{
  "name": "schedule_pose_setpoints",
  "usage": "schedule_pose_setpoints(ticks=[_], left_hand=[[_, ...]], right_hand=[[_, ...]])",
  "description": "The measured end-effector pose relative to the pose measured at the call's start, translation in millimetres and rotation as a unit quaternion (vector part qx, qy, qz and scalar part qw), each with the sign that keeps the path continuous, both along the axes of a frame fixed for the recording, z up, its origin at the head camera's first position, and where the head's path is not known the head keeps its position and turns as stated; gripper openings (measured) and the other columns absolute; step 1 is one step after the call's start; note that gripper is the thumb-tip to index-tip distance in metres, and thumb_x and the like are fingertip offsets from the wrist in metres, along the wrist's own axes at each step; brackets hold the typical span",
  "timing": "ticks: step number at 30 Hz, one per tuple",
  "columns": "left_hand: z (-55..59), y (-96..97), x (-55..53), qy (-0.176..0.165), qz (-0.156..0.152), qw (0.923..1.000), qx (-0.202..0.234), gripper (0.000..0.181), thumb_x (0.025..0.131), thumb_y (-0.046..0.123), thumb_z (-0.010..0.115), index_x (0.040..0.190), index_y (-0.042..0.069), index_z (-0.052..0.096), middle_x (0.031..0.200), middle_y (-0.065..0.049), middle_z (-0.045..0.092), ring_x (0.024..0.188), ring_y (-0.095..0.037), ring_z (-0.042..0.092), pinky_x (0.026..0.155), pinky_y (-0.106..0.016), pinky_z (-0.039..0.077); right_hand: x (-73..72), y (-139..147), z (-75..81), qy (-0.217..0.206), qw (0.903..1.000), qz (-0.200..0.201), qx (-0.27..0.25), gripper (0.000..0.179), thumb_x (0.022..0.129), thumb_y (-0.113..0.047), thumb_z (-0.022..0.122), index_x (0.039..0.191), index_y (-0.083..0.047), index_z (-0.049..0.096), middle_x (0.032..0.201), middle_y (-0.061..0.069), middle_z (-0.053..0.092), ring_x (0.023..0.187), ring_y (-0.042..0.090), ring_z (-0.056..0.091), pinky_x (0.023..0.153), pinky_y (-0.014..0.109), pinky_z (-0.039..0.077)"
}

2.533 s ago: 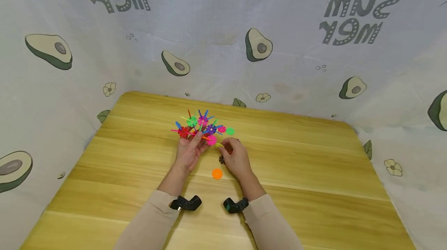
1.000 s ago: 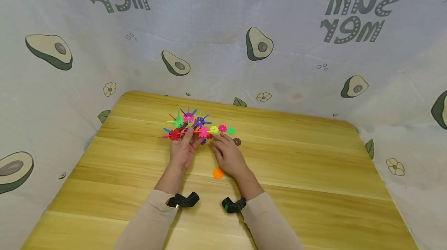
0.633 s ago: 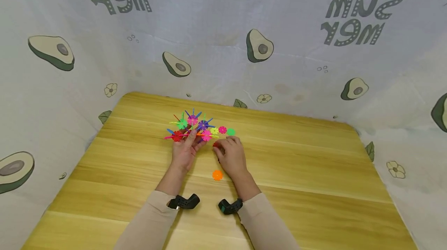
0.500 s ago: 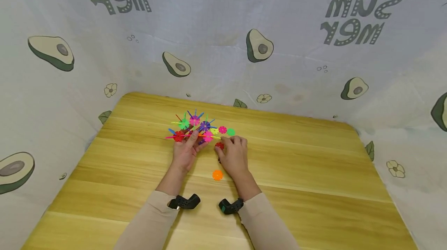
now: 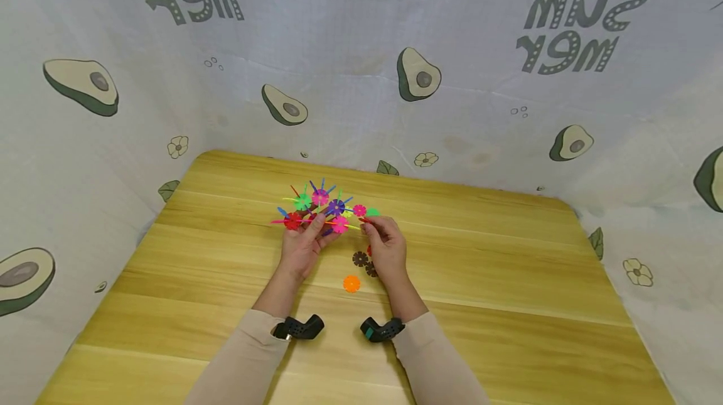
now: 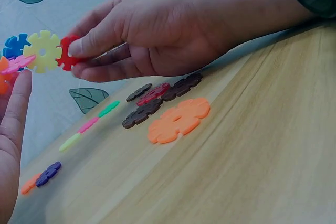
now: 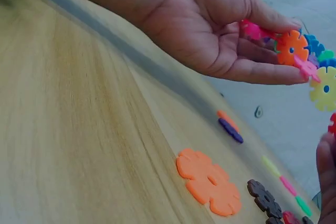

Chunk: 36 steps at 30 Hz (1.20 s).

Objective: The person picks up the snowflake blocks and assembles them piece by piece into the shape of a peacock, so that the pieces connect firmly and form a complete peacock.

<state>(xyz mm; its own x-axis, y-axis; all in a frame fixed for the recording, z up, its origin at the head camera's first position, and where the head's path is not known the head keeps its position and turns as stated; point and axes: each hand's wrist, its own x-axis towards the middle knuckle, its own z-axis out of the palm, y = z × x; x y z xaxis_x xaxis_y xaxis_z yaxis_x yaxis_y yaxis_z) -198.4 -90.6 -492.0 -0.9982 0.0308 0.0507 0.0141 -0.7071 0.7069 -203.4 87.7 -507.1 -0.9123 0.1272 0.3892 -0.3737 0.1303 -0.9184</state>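
Observation:
My left hand (image 5: 302,249) holds a spiky cluster of interlocking plastic snowflake discs (image 5: 340,225) above the table, thumb in front. A yellow disc (image 6: 43,51) stands out from the cluster's right side, slotted onto a pink disc (image 7: 307,67). Between thumb and fingers, my right hand (image 5: 390,251) pinches a red snowflake disc (image 6: 66,53). That red disc's edge meets the yellow disc's rim in the left wrist view. Part of the cluster is hidden behind the left fingers.
On the wooden table (image 5: 480,279) lie loose discs: an orange one (image 5: 351,284), dark brown ones (image 5: 359,259) and another red one (image 6: 153,94). Farther back are pink (image 5: 359,210) and green (image 5: 373,211) discs. A patterned cloth (image 5: 350,47) hangs behind.
A yellow disc, earlier in my right fingers, now sits on the cluster. My right hand has since picked up a red disc from the table and brought it to the yellow one.

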Motion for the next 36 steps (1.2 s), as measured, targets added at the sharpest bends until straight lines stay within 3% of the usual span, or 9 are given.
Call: schedule_pose_setpoints(ticks=[3,7,13,21,29,36], left_hand=[[-0.3,0.2,-0.2,-0.008,-0.007,0.9999,-0.003,0.021,0.101,0.010,0.062,0.121,0.016,0.063,0.112,0.003,0.077,0.093,-0.015,0.075,0.080,-0.037,0.065],[0.2,0.4,-0.5,-0.023,-0.013,0.9996,-0.010,0.014,0.102,0.007,0.060,0.111,0.016,0.065,0.102,0.003,0.076,0.085,-0.014,0.072,0.077,-0.036,0.066],[1.4,0.3,0.6,-0.039,-0.026,0.9988,-0.014,0.009,0.102,0.008,0.060,0.107,0.014,0.065,0.096,0.002,0.076,0.084,-0.014,0.072,0.077,-0.035,0.066],[0.4,-2.1,0.6,-0.034,-0.043,0.9980,-0.033,0.018,0.101,0.015,0.064,0.118,0.010,0.063,0.102,0.002,0.078,0.088,-0.014,0.074,0.079,-0.034,0.065],[2.4,-1.9,1.6,-0.043,-0.050,0.9968,-0.045,0.026,0.104,0.010,0.058,0.129,0.005,0.057,0.102,0.003,0.078,0.088,-0.011,0.074,0.077,-0.032,0.065],[3.3,-0.5,1.5,-0.064,-0.048,0.9958,-0.044,0.026,0.105,0.007,0.056,0.129,-0.001,0.055,0.098,0.003,0.079,0.091,-0.013,0.076,0.073,-0.030,0.065]], right_hand=[[0.8,0.9,0.5,0.009,0.9985,0.027,-0.046,0.023,0.098,0.003,0.063,0.119,0.010,0.067,0.105,0.030,0.067,0.084,0.002,0.070,0.077,0.021,0.062],[2.5,1.4,0.4,0.008,0.9990,0.030,-0.031,0.021,0.097,0.003,0.064,0.117,0.009,0.068,0.106,0.030,0.069,0.083,0.004,0.070,0.074,0.029,0.063],[3.9,-0.3,2.4,0.031,0.9980,0.055,-0.013,0.016,0.098,0.003,0.062,0.112,0.009,0.069,0.104,0.033,0.071,0.088,0.003,0.070,0.081,0.020,0.061],[4.3,-0.9,2.4,0.075,0.9947,0.061,0.034,0.014,0.098,0.005,0.059,0.106,0.009,0.071,0.100,0.031,0.072,0.092,-0.002,0.070,0.083,0.015,0.060],[5.3,0.0,4.1,0.080,0.9927,0.056,0.070,0.013,0.096,0.008,0.062,0.104,0.008,0.072,0.100,0.028,0.075,0.090,0.022,0.076,0.080,0.014,0.059],[6.3,1.0,5.1,0.064,0.9930,0.075,0.064,0.013,0.098,0.003,0.061,0.106,0.007,0.072,0.104,0.026,0.075,0.092,0.003,0.072,0.080,0.017,0.061]])
